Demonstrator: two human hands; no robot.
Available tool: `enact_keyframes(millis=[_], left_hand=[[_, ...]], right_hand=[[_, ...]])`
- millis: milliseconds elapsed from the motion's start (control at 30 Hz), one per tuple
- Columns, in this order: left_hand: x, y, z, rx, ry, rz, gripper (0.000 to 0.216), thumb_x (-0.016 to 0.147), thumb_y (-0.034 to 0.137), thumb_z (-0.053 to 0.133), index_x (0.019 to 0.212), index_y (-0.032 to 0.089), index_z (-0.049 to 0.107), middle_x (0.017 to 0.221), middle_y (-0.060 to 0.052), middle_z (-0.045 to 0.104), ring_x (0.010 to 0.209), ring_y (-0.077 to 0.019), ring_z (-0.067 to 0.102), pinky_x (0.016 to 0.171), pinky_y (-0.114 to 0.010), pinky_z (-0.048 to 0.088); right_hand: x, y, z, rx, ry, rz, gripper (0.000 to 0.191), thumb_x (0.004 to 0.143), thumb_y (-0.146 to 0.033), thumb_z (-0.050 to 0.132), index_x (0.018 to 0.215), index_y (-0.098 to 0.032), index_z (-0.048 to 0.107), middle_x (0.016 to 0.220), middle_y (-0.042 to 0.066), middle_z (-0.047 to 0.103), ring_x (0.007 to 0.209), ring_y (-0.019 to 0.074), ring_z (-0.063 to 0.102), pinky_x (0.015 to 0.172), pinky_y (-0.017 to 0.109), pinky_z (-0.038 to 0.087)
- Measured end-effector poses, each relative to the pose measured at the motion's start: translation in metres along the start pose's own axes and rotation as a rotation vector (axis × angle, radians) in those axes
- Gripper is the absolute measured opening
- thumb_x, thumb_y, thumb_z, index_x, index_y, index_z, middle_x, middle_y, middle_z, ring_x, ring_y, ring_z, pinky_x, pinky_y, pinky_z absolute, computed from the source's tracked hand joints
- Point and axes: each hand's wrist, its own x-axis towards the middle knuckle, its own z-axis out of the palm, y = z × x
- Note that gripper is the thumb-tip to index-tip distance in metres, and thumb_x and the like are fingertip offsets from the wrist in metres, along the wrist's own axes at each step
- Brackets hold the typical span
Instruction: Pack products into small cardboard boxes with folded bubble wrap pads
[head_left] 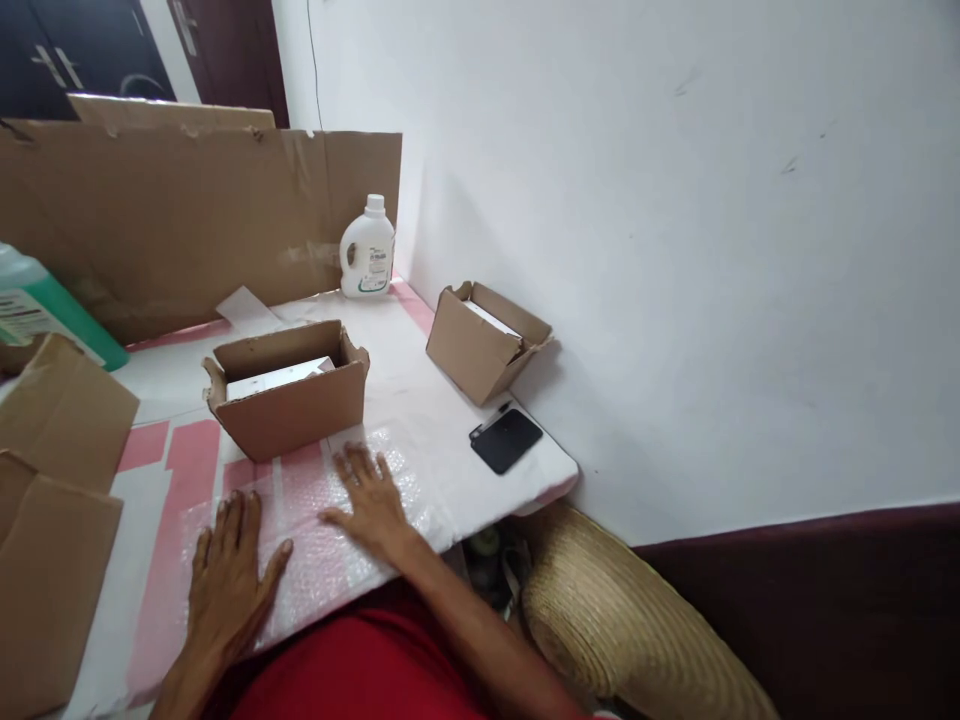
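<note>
A sheet of clear bubble wrap (315,550) lies flat along the table's near edge. My left hand (230,575) rests on its left part, fingers stretched out and thumb apart. Toward the sheet's right part, my right hand (371,500) lies palm down with its fingers spread. Neither hand grips anything. Just beyond them stands an open cardboard box (300,415), with a white box (281,378) showing inside it.
Another open cardboard box (472,345) leans near the wall, behind a black flat device (506,440). A white jug (367,255) stands at the back. On the left are a green-liquid bottle (64,320) and cardboard boxes (56,590). A woven basket (615,610) sits below the table edge.
</note>
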Motion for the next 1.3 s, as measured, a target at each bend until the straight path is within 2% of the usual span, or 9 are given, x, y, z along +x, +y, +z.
enact_keyframes(millis=[167, 367, 467, 567, 733, 833, 1033, 1233, 1300], left_hand=[[-0.003, -0.032, -0.009, 0.012, -0.051, -0.097, 0.089, 0.092, 0.066, 0.025, 0.155, 0.005, 0.035, 0.164, -0.020, 0.032, 0.154, -0.0359, 0.025, 0.124, -0.057, 0.017], [-0.006, -0.046, -0.027, 0.048, 0.029, -0.171, 0.094, 0.091, 0.070, 0.025, 0.151, 0.000, 0.039, 0.157, -0.030, 0.039, 0.149, -0.0447, 0.031, 0.118, -0.063, 0.026], [-0.024, -0.042, -0.038, 0.049, 0.143, 0.107, 0.089, 0.091, 0.067, 0.038, 0.157, 0.008, 0.030, 0.161, -0.026, 0.035, 0.151, -0.0393, 0.030, 0.121, -0.056, 0.024], [-0.049, -0.039, -0.039, 0.054, 0.095, 0.437, 0.089, 0.086, 0.065, 0.055, 0.158, 0.019, 0.032, 0.160, -0.016, 0.042, 0.149, -0.0322, 0.036, 0.125, -0.044, 0.018], [-0.076, -0.055, -0.035, 0.073, 0.144, 0.529, 0.070, 0.089, 0.015, 0.041, 0.158, 0.017, 0.032, 0.146, -0.013, 0.060, 0.136, -0.0238, 0.055, 0.118, -0.034, 0.031], [-0.081, -0.069, -0.041, 0.015, 0.120, 0.575, 0.073, 0.081, 0.003, 0.041, 0.151, 0.024, 0.046, 0.135, -0.007, 0.069, 0.123, -0.0204, 0.065, 0.107, -0.030, 0.044], [-0.076, -0.091, -0.058, -0.363, -0.057, 0.267, 0.067, 0.071, 0.006, 0.047, 0.130, 0.032, 0.065, 0.130, 0.000, 0.071, 0.118, -0.0193, 0.068, 0.104, -0.031, 0.053], [-0.054, -0.094, -0.063, -0.604, -0.116, -0.110, 0.030, 0.073, 0.031, 0.062, 0.101, 0.030, 0.074, 0.108, 0.001, 0.078, 0.100, -0.0221, 0.074, 0.091, -0.030, 0.059], [-0.048, -0.087, -0.064, -0.611, -0.123, -0.261, 0.028, 0.074, 0.043, 0.064, 0.096, 0.027, 0.074, 0.102, -0.001, 0.078, 0.094, -0.0229, 0.074, 0.085, -0.030, 0.059]], right_hand=[[-0.007, 0.049, -0.027, -0.074, -0.026, 0.169, 0.085, 0.099, -0.064, 0.046, 0.162, -0.013, 0.023, 0.169, 0.016, 0.011, 0.158, 0.0302, 0.007, 0.127, 0.053, 0.011], [-0.019, 0.048, -0.039, -0.102, 0.002, 0.166, 0.088, 0.099, -0.064, 0.047, 0.162, -0.008, 0.024, 0.168, 0.022, 0.014, 0.158, 0.0339, 0.010, 0.125, 0.055, 0.017], [-0.045, 0.048, -0.047, -0.140, -0.001, -0.138, 0.102, 0.088, -0.076, 0.055, 0.163, -0.013, 0.023, 0.170, 0.018, 0.014, 0.158, 0.0339, 0.007, 0.126, 0.055, 0.014], [-0.076, 0.058, -0.047, -0.186, -0.092, -0.369, 0.107, 0.082, -0.078, 0.061, 0.162, -0.014, 0.027, 0.168, 0.019, 0.024, 0.157, 0.0351, 0.015, 0.126, 0.057, 0.014], [-0.110, 0.076, -0.038, -0.284, -0.054, -0.426, 0.064, 0.095, -0.017, 0.051, 0.157, -0.010, 0.036, 0.160, 0.017, 0.043, 0.151, 0.0305, 0.033, 0.119, 0.049, 0.034], [-0.114, 0.079, -0.043, -0.248, -0.021, -0.513, 0.054, 0.095, -0.007, 0.044, 0.149, -0.012, 0.049, 0.149, 0.016, 0.057, 0.139, 0.0294, 0.048, 0.107, 0.045, 0.047], [-0.095, 0.083, -0.063, 0.061, -0.056, -0.367, 0.043, 0.089, -0.011, 0.055, 0.130, -0.016, 0.064, 0.128, 0.015, 0.067, 0.115, 0.0278, 0.059, 0.098, 0.045, 0.052], [-0.065, 0.085, -0.059, 0.440, 0.100, -0.078, 0.015, 0.091, -0.022, 0.057, 0.087, -0.021, 0.072, 0.092, 0.007, 0.072, 0.093, 0.0243, 0.064, 0.087, 0.041, 0.054], [-0.059, 0.080, -0.054, 0.443, 0.169, 0.043, 0.022, 0.094, -0.030, 0.057, 0.075, -0.022, 0.066, 0.080, 0.005, 0.068, 0.083, 0.0230, 0.062, 0.079, 0.038, 0.052]])
